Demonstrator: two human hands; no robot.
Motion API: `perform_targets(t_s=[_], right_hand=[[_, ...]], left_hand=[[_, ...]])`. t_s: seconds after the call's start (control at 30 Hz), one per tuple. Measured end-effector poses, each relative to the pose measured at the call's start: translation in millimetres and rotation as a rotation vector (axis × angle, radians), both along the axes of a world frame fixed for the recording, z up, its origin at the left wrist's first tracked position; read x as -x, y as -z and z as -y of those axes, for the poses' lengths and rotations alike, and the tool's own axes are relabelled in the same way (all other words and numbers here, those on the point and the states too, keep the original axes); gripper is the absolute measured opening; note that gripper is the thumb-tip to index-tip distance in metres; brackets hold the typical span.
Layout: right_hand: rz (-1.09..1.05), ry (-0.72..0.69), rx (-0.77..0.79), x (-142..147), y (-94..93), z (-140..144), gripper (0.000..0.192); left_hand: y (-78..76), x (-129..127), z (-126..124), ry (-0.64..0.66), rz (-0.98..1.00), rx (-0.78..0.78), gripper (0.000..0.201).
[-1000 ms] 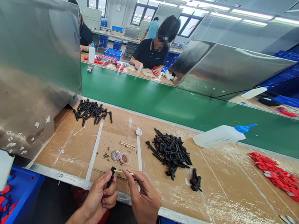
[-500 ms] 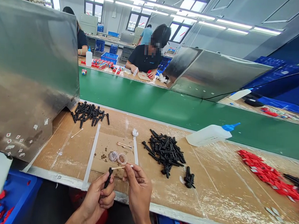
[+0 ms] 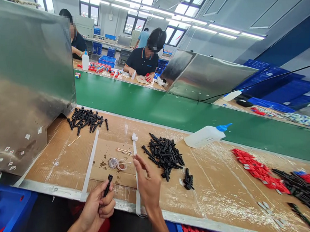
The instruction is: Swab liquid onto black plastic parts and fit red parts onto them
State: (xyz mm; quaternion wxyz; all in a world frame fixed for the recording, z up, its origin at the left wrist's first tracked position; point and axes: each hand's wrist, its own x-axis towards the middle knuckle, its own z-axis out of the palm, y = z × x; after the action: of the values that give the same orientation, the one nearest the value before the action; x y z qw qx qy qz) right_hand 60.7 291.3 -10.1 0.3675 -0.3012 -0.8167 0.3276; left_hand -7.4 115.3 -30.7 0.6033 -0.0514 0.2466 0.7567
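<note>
Our left hand (image 3: 100,202) pinches the black part (image 3: 109,184), best held steady; we cannot tell if our right hand (image 3: 149,185), at two o'clock, grips the swab (image 3: 127,163).

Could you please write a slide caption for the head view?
Left hand holding a black part, right hand open near a small pot.

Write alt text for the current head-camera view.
The left hand grips a small black part at the front of a brown worktop. The right hand, open, is beside a cotton swab at a small round dish, with piles of black parts nearby.
</note>
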Motion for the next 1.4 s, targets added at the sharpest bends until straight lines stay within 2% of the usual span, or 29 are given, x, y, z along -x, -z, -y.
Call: perform_targets(t_s=[0.1,0.2,0.3,0.4,0.5,0.53,0.6,0.7,0.9,1.0,1.23,1.4], right_hand=[[0.101,-0.042,-0.149,21.1,-20.6,-42.0,0.032],[0.176,-0.148,-0.177,54.0,-30.7,-89.4,0.023],[0.222,-0.202,-0.181,70.8,-33.8,-113.2,0.019],[0.197,-0.160,-0.183,52.1,-42.2,-98.9,0.021],[0.116,-0.154,-0.184,8.6,-57.4,-59.6,0.023],[0.079,-0.203,-0.212,-6.2,-62.2,-45.6,0.020],[0.003,-0.213,-0.315,-30.4,-68.9,-21.2,0.019],[-0.039,-0.195,-0.399,-50.0,-68.6,3.1,0.024],[0.029,-0.475,-0.407,-56.9,-50.7,26.9,0.032],[0.081,-0.574,-0.422,-56.1,-48.0,30.8,0.032],[0.122,-0.672,-0.497,-56.4,-51.3,27.7,0.028],[0.151,-0.709,-0.563,-62.4,-51.4,26.1,0.028]], left_hand=[[-1.4,0.7,-0.9,0.018,-0.001,0.002,0.038],[-2.4,0.5,-1.8,0.011,-0.018,0.009,0.038],[-3.3,-0.3,-1.1,-0.005,-0.026,0.014,0.036],[-6.6,-2.0,2.2,-0.006,-0.033,0.008,0.034],[-12.5,-5.7,5.1,-0.002,-0.051,0.006,0.032],[-14.5,-7.4,5.4,0.006,-0.060,0.006,0.032],[-18.2,-11.1,5.0,0.030,-0.076,0.004,0.032],[-22.0,-17.2,2.9,0.057,-0.089,0.015,0.032],[-24.6,-27.8,0.6,0.070,-0.104,0.021,0.032],[-25.7,-31.7,1.4,0.060,-0.136,0.022,0.032],[-29.7,-36.9,5.6,0.066,-0.189,0.067,0.031],[-27.9,-42.1,6.2,0.075,-0.145,0.055,0.032]])
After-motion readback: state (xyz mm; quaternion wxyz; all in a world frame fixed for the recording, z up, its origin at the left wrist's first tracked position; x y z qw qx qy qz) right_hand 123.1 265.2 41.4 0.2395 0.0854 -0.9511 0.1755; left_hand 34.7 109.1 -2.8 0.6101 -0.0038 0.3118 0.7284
